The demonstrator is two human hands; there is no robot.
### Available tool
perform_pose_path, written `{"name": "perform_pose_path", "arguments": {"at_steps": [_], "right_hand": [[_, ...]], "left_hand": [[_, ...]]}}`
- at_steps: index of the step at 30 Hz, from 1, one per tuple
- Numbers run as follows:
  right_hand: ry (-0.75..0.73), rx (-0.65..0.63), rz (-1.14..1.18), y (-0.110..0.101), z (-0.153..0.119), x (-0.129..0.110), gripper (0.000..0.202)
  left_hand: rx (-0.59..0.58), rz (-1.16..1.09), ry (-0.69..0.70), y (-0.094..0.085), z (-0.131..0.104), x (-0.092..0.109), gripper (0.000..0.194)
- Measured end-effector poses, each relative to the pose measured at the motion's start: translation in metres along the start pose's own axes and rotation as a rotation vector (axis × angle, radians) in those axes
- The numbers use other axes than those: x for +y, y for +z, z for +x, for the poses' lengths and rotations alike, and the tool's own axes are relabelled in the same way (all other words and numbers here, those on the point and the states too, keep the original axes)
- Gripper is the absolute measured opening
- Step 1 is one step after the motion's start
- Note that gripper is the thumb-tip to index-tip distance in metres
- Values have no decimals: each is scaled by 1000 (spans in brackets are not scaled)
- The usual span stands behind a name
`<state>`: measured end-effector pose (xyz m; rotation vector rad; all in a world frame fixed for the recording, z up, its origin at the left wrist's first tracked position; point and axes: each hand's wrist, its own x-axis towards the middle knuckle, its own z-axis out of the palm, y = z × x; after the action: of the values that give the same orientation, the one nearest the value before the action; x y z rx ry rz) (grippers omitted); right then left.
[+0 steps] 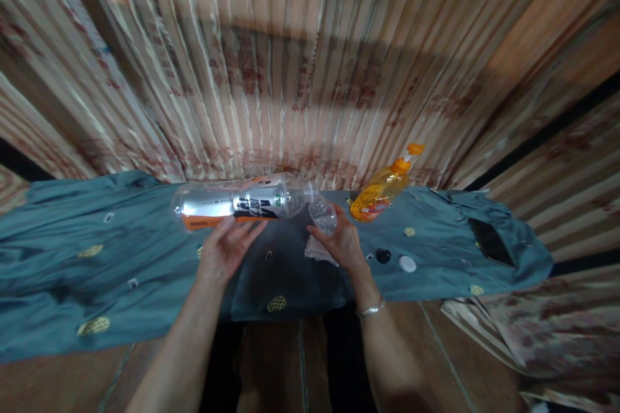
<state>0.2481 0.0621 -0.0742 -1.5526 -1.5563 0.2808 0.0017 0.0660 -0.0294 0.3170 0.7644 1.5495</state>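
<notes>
Plastic bottle [213, 204] lay sideways in left hand [227, 246], grasped seemingly for balance. Right hand [346, 242] gripped a clear container [323, 214] near its mouth.

Your head-worn camera looks forward and down on your left hand [231, 248] and right hand [343, 237] at close range, the table [159, 284] crossing mid-view, the curtain [271, 84] beyond, the floor [271, 368] below.

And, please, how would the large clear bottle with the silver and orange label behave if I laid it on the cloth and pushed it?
The large bottle would probably roll, since its body looks round. Its clear, thin-looking plastic may dent if squeezed. It seems light for its size, as no coloured liquid shows inside.
</notes>
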Motion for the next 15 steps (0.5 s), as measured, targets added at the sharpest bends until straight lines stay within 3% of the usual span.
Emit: {"name": "perform_pose_path", "arguments": {"at_steps": [5, 15], "right_hand": [[-9, -10, -14, -2, -1, -1, 70], [12, 18, -22, -3, -3, -1, 71]], "left_hand": [[-67, 13, 26, 0, 0, 0, 25], [-88, 62, 42, 2, -4, 5, 23]]}}
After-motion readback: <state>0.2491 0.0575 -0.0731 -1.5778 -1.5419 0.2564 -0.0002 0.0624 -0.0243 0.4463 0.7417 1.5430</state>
